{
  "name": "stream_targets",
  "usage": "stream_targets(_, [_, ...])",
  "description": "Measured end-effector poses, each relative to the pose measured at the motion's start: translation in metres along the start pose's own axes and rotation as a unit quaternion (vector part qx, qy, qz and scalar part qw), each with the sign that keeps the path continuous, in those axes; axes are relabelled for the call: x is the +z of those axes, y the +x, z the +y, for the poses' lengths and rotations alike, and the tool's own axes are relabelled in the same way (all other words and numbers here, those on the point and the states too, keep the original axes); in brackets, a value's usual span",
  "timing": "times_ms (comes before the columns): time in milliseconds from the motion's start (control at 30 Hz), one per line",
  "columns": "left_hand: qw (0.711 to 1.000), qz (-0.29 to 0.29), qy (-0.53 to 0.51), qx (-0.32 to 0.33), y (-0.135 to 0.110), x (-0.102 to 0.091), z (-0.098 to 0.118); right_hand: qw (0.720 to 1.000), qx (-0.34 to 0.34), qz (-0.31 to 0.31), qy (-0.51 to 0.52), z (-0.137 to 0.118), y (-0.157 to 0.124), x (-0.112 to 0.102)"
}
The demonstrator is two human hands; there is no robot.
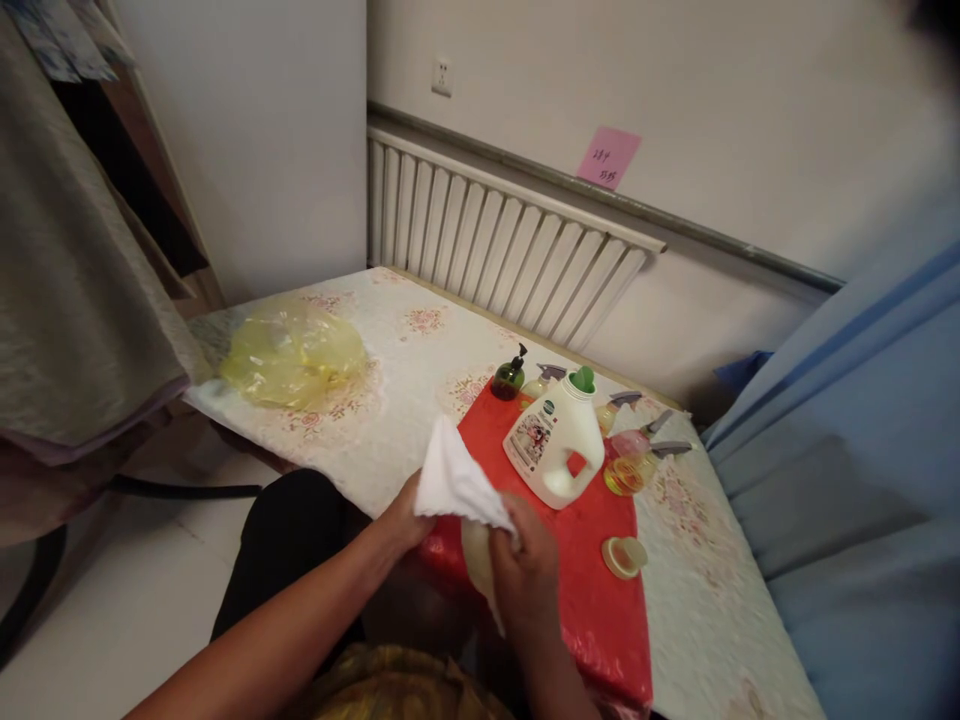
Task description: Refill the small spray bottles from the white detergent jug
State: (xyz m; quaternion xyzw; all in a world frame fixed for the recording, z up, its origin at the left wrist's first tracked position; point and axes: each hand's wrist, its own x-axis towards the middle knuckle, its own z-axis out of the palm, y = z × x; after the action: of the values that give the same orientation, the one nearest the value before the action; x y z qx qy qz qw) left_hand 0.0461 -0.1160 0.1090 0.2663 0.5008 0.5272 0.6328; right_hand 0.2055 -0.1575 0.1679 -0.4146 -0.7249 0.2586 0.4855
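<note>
Both hands were clamped on a white cloth [461, 480], which stretched between them and peaked above the near edge of a red sheet [589, 600]; the left hand [409, 517] held its left side, its fingers hidden behind the fabric, and the right hand [529, 560] gripped its lower right corner. Just beyond the cloth stood a white jug [544, 440], with a dark pump bottle [508, 380] behind it to the left and a small round lid [624, 557] to the right of the right hand. The floral table [420, 350] stretched left from the red sheet to a yellow plastic bag [296, 355], and a radiator [480, 240] ran along its far edge. The left forearm slanted up from the lower left; the right rose more steeply, its knuckles uppermost.
</note>
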Motion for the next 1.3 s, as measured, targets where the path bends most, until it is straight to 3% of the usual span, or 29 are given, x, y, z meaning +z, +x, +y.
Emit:
stream_targets(100, [0.992,-0.078,-0.094,0.032,0.001,-0.005,-0.006,0.979,0.187,0.067,0.048,-0.001,0.010,-0.030])
stream_targets(200, [0.973,-0.177,-0.150,-0.006,-0.006,-0.010,-0.024,0.937,0.311,0.100,0.126,0.010,0.010,-0.056])
stream_targets(367, [0.960,-0.242,-0.091,-0.110,-0.024,-0.004,-0.060,0.917,0.367,0.100,0.118,0.046,-0.007,-0.084])
stream_targets(500, [0.973,-0.202,-0.053,-0.099,-0.027,0.001,-0.068,0.914,0.382,0.084,0.112,0.075,-0.023,-0.089])
stream_targets(667, [0.992,-0.120,0.008,-0.035,-0.019,-0.009,-0.055,0.909,0.394,0.090,0.103,0.101,-0.036,-0.070])
stream_targets(867, [0.991,-0.046,0.119,-0.028,-0.004,-0.037,-0.042,0.878,0.425,0.074,0.207,0.123,-0.042,-0.026])
stream_targets(1067, [0.978,-0.024,0.205,-0.022,0.011,-0.061,-0.032,0.888,0.410,0.056,0.199,0.140,-0.044,0.005])
stream_targets(1300, [0.946,-0.001,0.323,-0.012,0.023,-0.071,-0.024,0.903,0.392,0.041,0.172,0.142,-0.040,0.019])
